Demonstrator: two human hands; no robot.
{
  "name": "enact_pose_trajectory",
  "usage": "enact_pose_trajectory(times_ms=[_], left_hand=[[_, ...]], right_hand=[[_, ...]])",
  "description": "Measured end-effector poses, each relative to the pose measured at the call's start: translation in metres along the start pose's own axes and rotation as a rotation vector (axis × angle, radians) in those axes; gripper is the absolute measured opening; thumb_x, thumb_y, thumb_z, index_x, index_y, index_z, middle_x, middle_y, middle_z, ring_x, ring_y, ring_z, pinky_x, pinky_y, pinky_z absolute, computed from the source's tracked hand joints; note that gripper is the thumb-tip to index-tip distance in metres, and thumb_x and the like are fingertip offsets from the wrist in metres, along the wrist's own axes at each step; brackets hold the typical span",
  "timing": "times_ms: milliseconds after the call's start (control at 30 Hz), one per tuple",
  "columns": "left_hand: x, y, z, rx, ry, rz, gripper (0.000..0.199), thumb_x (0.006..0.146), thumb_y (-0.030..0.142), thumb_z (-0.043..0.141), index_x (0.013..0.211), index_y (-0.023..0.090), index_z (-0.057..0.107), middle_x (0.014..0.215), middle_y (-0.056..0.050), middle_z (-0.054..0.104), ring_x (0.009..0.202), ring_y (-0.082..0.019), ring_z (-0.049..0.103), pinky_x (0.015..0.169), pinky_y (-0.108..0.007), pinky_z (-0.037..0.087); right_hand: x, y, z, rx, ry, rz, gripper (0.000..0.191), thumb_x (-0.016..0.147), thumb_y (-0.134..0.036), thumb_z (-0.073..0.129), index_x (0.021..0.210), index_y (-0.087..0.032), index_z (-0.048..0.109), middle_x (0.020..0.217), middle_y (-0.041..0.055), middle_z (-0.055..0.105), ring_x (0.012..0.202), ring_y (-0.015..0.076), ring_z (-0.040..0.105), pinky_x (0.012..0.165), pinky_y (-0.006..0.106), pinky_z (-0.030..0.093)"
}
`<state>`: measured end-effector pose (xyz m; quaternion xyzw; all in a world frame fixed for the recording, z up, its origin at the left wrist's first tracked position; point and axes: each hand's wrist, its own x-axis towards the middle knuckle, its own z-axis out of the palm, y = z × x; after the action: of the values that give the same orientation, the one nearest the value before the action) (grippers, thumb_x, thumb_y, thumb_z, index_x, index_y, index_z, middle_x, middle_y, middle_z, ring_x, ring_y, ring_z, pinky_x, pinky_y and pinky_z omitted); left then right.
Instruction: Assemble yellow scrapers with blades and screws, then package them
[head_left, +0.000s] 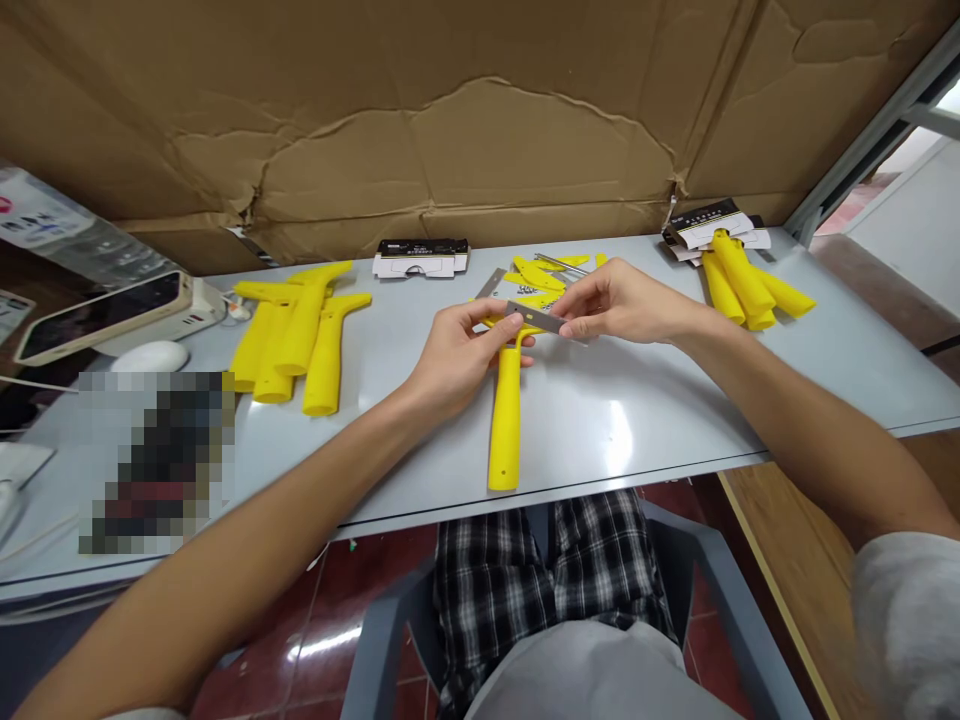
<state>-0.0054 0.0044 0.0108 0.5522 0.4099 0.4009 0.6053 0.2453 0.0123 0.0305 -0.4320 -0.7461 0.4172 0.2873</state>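
Observation:
My left hand [459, 352] is closed round the head of a yellow scraper handle [505, 425], its thumb pressing on the left end of a flat metal blade [537, 318]. The handle's hollow grip points down towards me. At the blade's right end, my right hand [619, 300] pinches with thumb and fingers. The blade lies across the handle's head; whether it is seated there I cannot tell. Just behind my hands are several loose yellow head pieces [536, 273], another metal blade [491, 284] and a thin metal rod [559, 264], partly covered.
Several yellow scraper handles [289, 340] lie in a pile at left, and more yellow handles [742, 285] at right beside black-and-white boxes [712, 225]. A similar box [421, 258] lies at the back against the cardboard [465, 150]. A phone [105, 315] and white mouse [150, 357] are far left.

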Motion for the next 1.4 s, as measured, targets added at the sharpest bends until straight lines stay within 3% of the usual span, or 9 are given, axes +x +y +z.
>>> enact_pose_trajectory(times_ms=[167, 267, 333, 433, 500, 633, 833, 1100, 1400], left_hand=[[0.003, -0.003, -0.003, -0.028, 0.004, 0.067, 0.038, 0.081, 0.042, 0.098, 0.098, 0.018, 0.074, 0.107, -0.008, 0.078, 0.091, -0.023, 0.079, 0.075, -0.037, 0.071], [0.005, -0.006, -0.005, -0.028, 0.003, 0.126, 0.035, 0.084, 0.040, 0.095, 0.103, 0.019, 0.075, 0.117, -0.009, 0.077, 0.094, -0.023, 0.079, 0.075, -0.035, 0.070], [0.006, -0.006, -0.005, -0.015, 0.021, 0.150, 0.037, 0.085, 0.035, 0.093, 0.114, 0.021, 0.074, 0.123, -0.010, 0.076, 0.096, -0.023, 0.080, 0.076, -0.035, 0.071], [0.005, -0.004, -0.004, -0.014, 0.019, 0.136, 0.057, 0.082, 0.024, 0.090, 0.134, 0.026, 0.066, 0.128, -0.010, 0.073, 0.101, -0.025, 0.081, 0.079, -0.038, 0.071], [0.004, -0.004, -0.004, -0.034, -0.031, 0.104, 0.063, 0.078, 0.019, 0.088, 0.135, 0.026, 0.063, 0.133, -0.010, 0.072, 0.103, -0.027, 0.081, 0.082, -0.041, 0.072], [0.003, -0.005, -0.003, -0.091, -0.097, 0.085, 0.067, 0.075, 0.017, 0.087, 0.135, 0.026, 0.060, 0.136, -0.010, 0.071, 0.105, -0.029, 0.082, 0.089, -0.046, 0.072], [0.001, -0.005, 0.000, -0.125, -0.072, 0.075, 0.080, 0.075, 0.020, 0.092, 0.144, 0.028, 0.051, 0.134, -0.010, 0.072, 0.106, -0.030, 0.083, 0.096, -0.050, 0.070], [0.002, -0.010, 0.000, -0.107, -0.026, 0.064, 0.076, 0.080, 0.029, 0.094, 0.143, 0.030, 0.052, 0.133, -0.010, 0.070, 0.105, -0.028, 0.082, 0.095, -0.050, 0.071], [0.010, -0.024, -0.006, -0.109, -0.054, 0.126, 0.075, 0.082, 0.034, 0.094, 0.143, 0.030, 0.051, 0.130, -0.009, 0.070, 0.095, -0.027, 0.083, 0.090, -0.052, 0.073]], right_hand=[[-0.003, -0.007, 0.000, 0.030, -0.078, 0.026, 0.035, 0.091, -0.051, 0.086, 0.110, -0.021, 0.085, 0.097, 0.0062, 0.083, 0.077, 0.0164, 0.068, 0.064, 0.030, 0.051], [-0.003, -0.008, 0.000, 0.113, -0.094, 0.069, 0.040, 0.088, -0.055, 0.088, 0.108, -0.022, 0.081, 0.096, 0.0072, 0.082, 0.072, 0.0159, 0.067, 0.061, 0.031, 0.051], [-0.001, -0.006, -0.001, 0.086, -0.008, 0.059, 0.040, 0.082, -0.054, 0.094, 0.101, -0.021, 0.081, 0.088, 0.0058, 0.080, 0.070, 0.0160, 0.064, 0.061, 0.032, 0.050], [0.001, -0.002, -0.003, 0.010, 0.170, 0.011, 0.037, 0.075, -0.050, 0.098, 0.093, -0.022, 0.082, 0.086, 0.0050, 0.078, 0.075, 0.0185, 0.066, 0.066, 0.035, 0.053], [0.003, 0.001, -0.003, -0.015, 0.250, -0.029, 0.033, 0.074, -0.047, 0.098, 0.091, -0.022, 0.083, 0.090, 0.0061, 0.080, 0.082, 0.0213, 0.069, 0.072, 0.037, 0.056], [0.005, 0.005, 0.004, 0.011, 0.296, -0.061, 0.031, 0.075, -0.046, 0.096, 0.092, -0.022, 0.085, 0.093, 0.0075, 0.082, 0.087, 0.0240, 0.072, 0.078, 0.040, 0.058], [0.010, 0.011, 0.021, 0.057, 0.355, -0.034, 0.029, 0.074, -0.043, 0.095, 0.089, -0.019, 0.086, 0.091, 0.0085, 0.082, 0.083, 0.0223, 0.071, 0.076, 0.038, 0.057], [0.006, 0.006, 0.024, -0.019, 0.298, -0.081, 0.028, 0.088, -0.043, 0.084, 0.103, -0.020, 0.090, 0.099, 0.0099, 0.084, 0.087, 0.0229, 0.072, 0.077, 0.038, 0.057], [0.010, 0.016, 0.024, 0.127, 0.266, -0.159, 0.036, 0.082, -0.044, 0.093, 0.108, -0.019, 0.084, 0.103, 0.0093, 0.084, 0.096, 0.0236, 0.078, 0.089, 0.040, 0.065]])
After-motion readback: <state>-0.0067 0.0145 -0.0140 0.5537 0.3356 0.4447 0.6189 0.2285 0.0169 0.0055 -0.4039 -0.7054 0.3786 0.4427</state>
